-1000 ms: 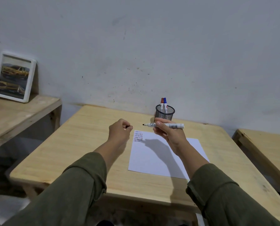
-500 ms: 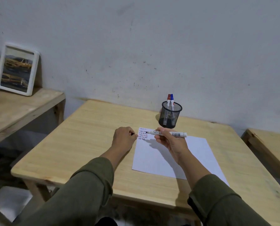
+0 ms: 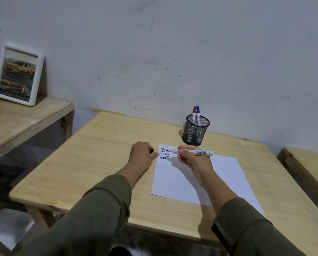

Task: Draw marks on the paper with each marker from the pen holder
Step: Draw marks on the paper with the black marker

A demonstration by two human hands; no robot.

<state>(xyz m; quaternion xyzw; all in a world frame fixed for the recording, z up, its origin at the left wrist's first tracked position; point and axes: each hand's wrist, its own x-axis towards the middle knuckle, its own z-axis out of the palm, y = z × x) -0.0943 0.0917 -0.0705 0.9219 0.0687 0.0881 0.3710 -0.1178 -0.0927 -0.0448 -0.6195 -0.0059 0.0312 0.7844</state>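
A white sheet of paper (image 3: 226, 174) lies on the wooden table (image 3: 102, 156), with rows of short red, blue and black marks (image 3: 163, 152) in its far left corner. My right hand (image 3: 193, 161) grips an uncapped white marker (image 3: 195, 152) held level, its black tip pointing left just over the marks. My left hand (image 3: 141, 154) rests as a fist at the paper's left edge, closed on the black cap (image 3: 151, 150). A black mesh pen holder (image 3: 196, 133) stands behind the paper, holding a red-capped marker (image 3: 194, 115) and a blue-capped marker (image 3: 197, 114).
A framed picture of yellow cars (image 3: 18, 75) leans on the wall on a lower wooden bench (image 3: 25, 122) at the left. Another wooden surface (image 3: 310, 167) sits at the right. The grey wall rises right behind the table.
The view has tilted down and closer. Both hands have lowered toward the paper, and the marker tip now hovers over the marked corner.
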